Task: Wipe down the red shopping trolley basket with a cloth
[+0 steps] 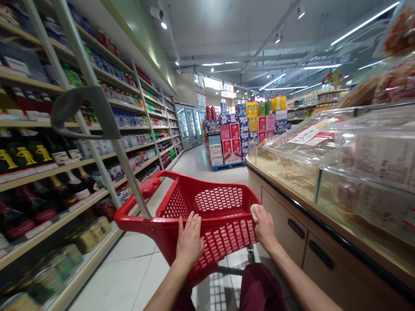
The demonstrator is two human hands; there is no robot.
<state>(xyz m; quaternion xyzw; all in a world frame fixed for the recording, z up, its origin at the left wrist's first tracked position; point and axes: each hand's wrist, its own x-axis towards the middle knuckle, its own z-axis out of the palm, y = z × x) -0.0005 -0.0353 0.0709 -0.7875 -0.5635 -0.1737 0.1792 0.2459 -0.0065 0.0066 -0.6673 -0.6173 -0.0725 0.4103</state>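
Both hands form the grip on the near rim of the red perforated plastic shopping basket on wheels [207, 207]: the left hand [189, 239] lies with fingers flat and spread over the rim and its outer wall, while the right hand [263, 224] is closed over the near right corner. That cart stands on the pale tiled floor [129, 268] of a shop aisle, between wooden shelves of bottles and tins [48, 181] on the left and a worktop with clear plastic food bins [340, 172] on the right. Its grey pull handle [82, 110] stands raised and unheld. As far as can be seen, the basket holds nothing, so I judge the shopping barely begun, with the stacked red and white cartons [230, 138] well ahead.
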